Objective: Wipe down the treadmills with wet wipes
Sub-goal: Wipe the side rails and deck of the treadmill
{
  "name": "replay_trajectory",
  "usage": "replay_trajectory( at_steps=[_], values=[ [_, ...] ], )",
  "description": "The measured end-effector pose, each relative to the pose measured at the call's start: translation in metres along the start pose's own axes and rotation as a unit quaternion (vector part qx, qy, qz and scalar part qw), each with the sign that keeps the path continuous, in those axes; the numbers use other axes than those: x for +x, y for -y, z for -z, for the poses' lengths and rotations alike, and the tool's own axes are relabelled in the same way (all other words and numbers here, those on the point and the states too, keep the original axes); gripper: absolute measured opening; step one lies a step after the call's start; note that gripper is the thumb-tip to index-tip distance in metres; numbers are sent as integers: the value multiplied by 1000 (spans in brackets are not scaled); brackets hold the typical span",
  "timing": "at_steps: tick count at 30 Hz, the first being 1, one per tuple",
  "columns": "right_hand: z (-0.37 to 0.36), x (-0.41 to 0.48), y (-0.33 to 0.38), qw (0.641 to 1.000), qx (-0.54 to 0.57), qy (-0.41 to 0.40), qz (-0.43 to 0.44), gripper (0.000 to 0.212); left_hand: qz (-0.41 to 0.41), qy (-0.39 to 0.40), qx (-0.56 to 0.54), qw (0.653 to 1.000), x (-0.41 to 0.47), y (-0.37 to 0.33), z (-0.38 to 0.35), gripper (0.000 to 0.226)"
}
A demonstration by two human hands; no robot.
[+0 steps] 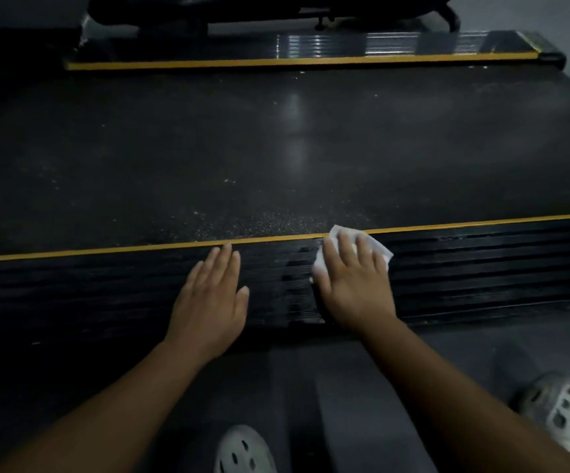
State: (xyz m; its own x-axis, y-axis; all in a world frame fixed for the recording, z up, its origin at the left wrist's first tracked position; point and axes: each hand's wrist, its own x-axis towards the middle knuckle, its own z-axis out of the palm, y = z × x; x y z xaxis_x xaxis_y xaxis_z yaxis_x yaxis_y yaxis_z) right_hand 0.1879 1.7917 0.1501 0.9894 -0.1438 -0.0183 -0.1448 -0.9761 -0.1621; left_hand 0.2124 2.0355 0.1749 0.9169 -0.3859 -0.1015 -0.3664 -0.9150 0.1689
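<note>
A treadmill lies across the view, its dark belt [276, 148] dusted with pale specks. The near side rail [481, 264] is black and ribbed, with a yellow stripe along its inner edge. My right hand [355, 285] presses a white wet wipe [381, 249] flat on this rail with straight fingers; the wipe peeks out past the fingertips and beside the thumb. My left hand [212, 302] rests flat on the same rail, just left of the right hand, holding nothing. A shiny damp patch shows on the ribs between the two hands.
The far side rail [311, 61] has a yellow stripe and glossy ribs. Black machine frame parts [208, 11] stand beyond it. Grey floor [464, 343] lies below the near rail, with my two white perforated clogs [242, 452] on it.
</note>
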Motion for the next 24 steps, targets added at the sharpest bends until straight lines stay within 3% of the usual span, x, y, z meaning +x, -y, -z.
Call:
replay_trajectory(
  at_steps=[3,5,9,12,15,17,20,22,24],
  values=[
    [-3,-22,68,995,19,3,98,60,4,-21,-9,1000,1,7,-1,81],
    [-5,-54,72,987,29,26,159,56,3,-23,-3,1000,3,10,-3,76],
    [4,-22,15,995,28,25,91,60,5,-31,-8,999,2,8,-4,73],
    [13,19,37,996,12,44,81,65,9,-30,0,1000,2,8,-4,73],
    [3,-25,74,987,26,54,152,65,13,-26,4,1000,3,8,-3,73],
    [3,-57,56,976,8,74,202,63,12,-20,-3,1000,2,7,-2,75],
    [6,-36,19,992,-6,20,123,64,16,-25,-8,1000,1,5,1,77],
    [7,-1,26,998,9,40,56,73,16,-20,1,1000,0,5,0,78],
    [4,12,59,996,15,49,72,77,10,-18,6,1000,1,6,-1,80]
  ],
)
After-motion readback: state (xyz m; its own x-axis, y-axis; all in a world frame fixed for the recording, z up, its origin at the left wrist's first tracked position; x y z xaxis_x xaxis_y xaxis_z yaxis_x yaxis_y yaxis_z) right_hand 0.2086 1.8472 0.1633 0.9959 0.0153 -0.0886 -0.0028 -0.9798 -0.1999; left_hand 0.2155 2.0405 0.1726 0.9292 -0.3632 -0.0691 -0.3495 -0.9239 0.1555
